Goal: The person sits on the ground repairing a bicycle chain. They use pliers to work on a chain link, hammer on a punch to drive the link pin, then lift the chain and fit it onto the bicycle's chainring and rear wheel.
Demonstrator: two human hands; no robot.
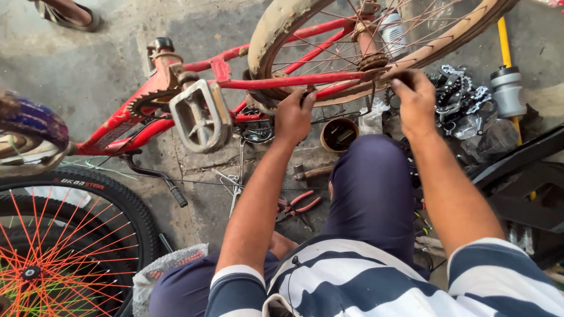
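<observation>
A red bicycle frame (pixel 176 73) lies upside down on the concrete floor, its dusty rear wheel (pixel 276 29) raised in front of me. My left hand (pixel 294 116) grips the red chainstay just under the rim, fingers curled around something dark. My right hand (pixel 416 101) pinches a dark part at the rear axle, beside the rusty sprocket (pixel 373 60). A grey pedal (pixel 200 114) and toothed chainring (pixel 147 100) sit left of my left hand. What the fingers hold is hidden.
A black tyre with orange spokes (pixel 59 235) stands at lower left. Red-handled pliers (pixel 299 204), a hammer (pixel 311 172), a small round tin (pixel 339 134), a pile of chain parts (pixel 461 100) and a grey bottle (pixel 508 91) lie around. Another person's sandalled foot (pixel 67 13) is at top left.
</observation>
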